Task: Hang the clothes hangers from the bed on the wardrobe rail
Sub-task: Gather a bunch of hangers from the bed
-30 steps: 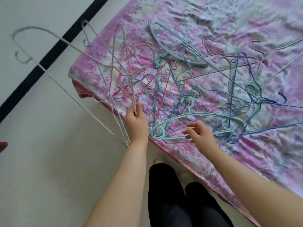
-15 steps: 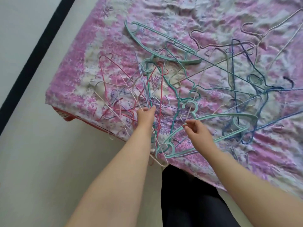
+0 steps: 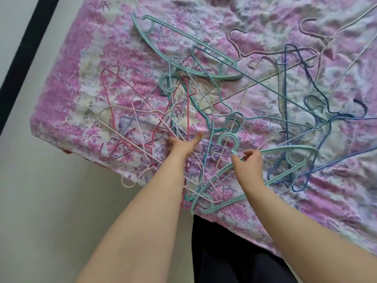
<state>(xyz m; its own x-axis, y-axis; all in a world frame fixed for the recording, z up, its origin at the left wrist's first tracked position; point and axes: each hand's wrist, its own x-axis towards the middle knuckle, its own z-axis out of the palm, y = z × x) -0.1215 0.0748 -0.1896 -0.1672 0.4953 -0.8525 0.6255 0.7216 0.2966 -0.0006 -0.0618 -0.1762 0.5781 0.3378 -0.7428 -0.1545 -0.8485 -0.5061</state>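
View from above of a bed covered with a crumpled pink-and-white floral sheet [image 3: 85, 64], on which a tangle of clothes hangers lies. Left hand [image 3: 182, 145]: reaches into the left part of the tangle, thumb stretched out to the right, fingers curled down among thin red, white and lilac wire hangers [image 3: 130, 127]; how many wires it grips cannot be told. Right hand [image 3: 250, 163]: thumb and forefinger pinch the neck of a broad teal plastic hanger [image 3: 271, 150] just below its hook; this hanger lies near the front edge of the bed, with one shoulder end overhanging the edge. A second teal plastic hanger [image 3: 183, 64] lies flat farther back, apart from both hands. Dark blue wire hangers [image 3: 293, 78] and pale pink wire hangers [image 3: 316, 31] lie to the right, interlocked. Pale floor [image 3: 40, 201] lies beside the bed; a black stripe [image 3: 22, 48] runs across it.
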